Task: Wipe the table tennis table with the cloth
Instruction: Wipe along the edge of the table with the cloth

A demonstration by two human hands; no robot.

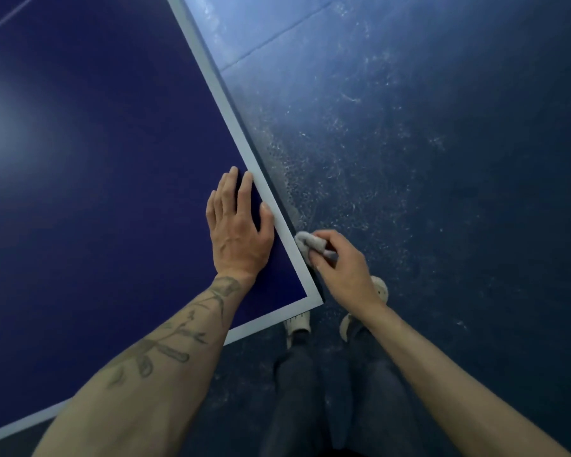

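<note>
My left hand (238, 225) lies flat, fingers straight, on the dark blue white-edged table tennis table (96, 176); right hand (340, 262) grips a crumpled grey cloth (310, 244) against its side edge.

A dark blue floor (442, 159) is stretching out, showing pale scuffs and speckles all over. A seam (277, 38) is crossing it at the top, where light is glancing off and paling the blue.

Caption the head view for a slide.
Right hand holds a grey cloth against the side edge of the table tennis table near its corner; left hand rests flat on top.
</note>
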